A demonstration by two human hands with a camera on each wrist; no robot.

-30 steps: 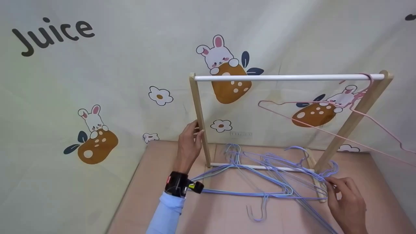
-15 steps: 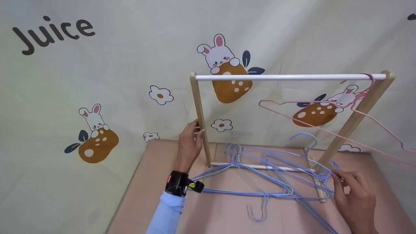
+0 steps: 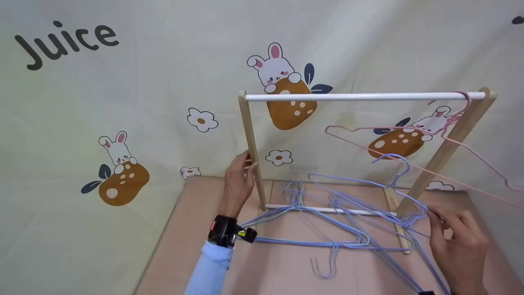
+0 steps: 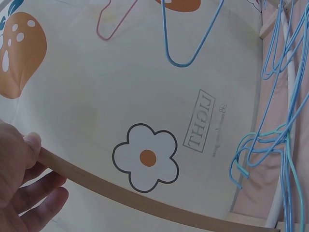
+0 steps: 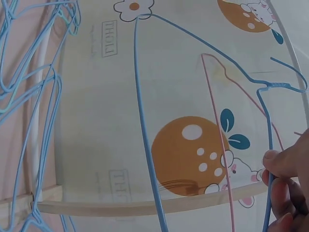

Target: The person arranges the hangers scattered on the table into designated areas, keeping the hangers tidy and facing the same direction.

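The left hand (image 3: 239, 182) grips the left upright (image 3: 252, 145) of the wooden rack, thumb on one side of the wood and fingers on the other. The right hand (image 3: 460, 241) pinches one shoulder of a blue hanger (image 5: 277, 85) between thumb and fingers. This hanger is positioned hook up, below the rack's white top bar (image 3: 348, 97) and apart from it. In the head view its hook overlaps the lower wire of the pink hanger (image 3: 454, 119); whether the two touch cannot be determined. The pink hanger hangs by its hook from the top bar, near the right upright (image 3: 444, 157). Further blue and pale green hangers (image 3: 303, 244) lie overlapped around the white lower bar (image 3: 317, 210); one hook points toward the near side of the pink table surface (image 3: 282, 270). A black wrist device (image 3: 223, 231) is fitted on the left wrist, next to a light blue sleeve (image 3: 211, 262). Behind the rack, a pale backdrop (image 3: 163, 90) carries printed rabbits, flowers and the word "Juice".
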